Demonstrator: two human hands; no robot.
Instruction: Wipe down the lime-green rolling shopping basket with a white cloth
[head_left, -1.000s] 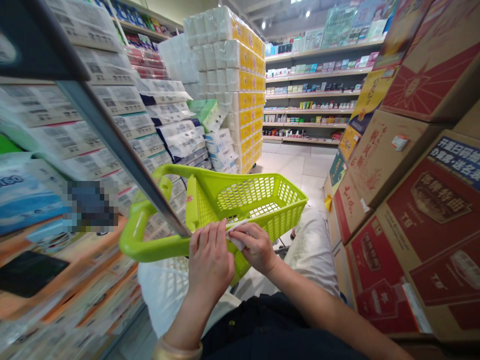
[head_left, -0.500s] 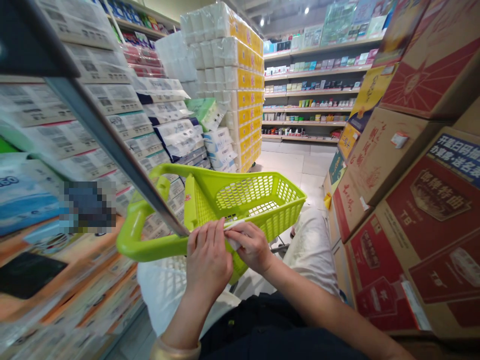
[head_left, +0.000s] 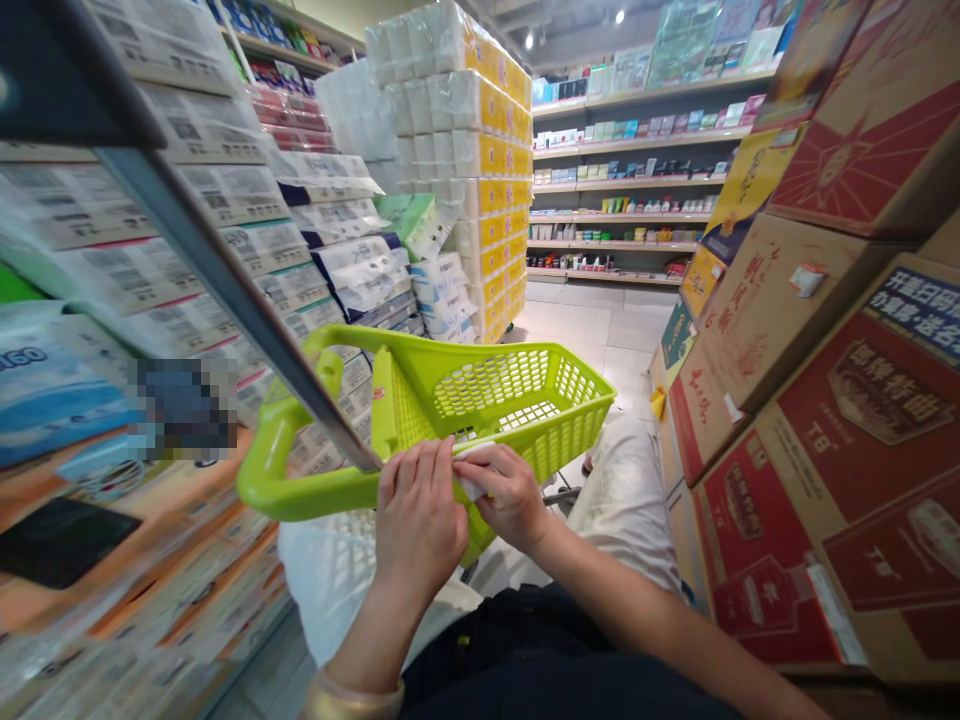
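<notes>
Your left hand [head_left: 421, 520] lies palm down over the near long edge of the cart [head_left: 300, 497], fingers together and bent across the rim just beside the pole's [head_left: 247, 310] lower end. Its thumb is hidden, so I can't tell whether you grip or merely rest there. Your right hand [head_left: 514, 500] sits close beside it, fingertips pinching a bunched white cloth [head_left: 471, 487] at that same edge, forearm reaching in from the lower right.

With both hands on one edge, a hard push could shift or tip the cart, likelier if your left hand isn't really holding. The cloth's small pinch may slip if a fold snags on the rim. A slide toward the handle could knock your left knuckles on the pole. Farther out, a swinging front corner might bump the stacked boxes [head_left: 757, 310] on your right.
</notes>
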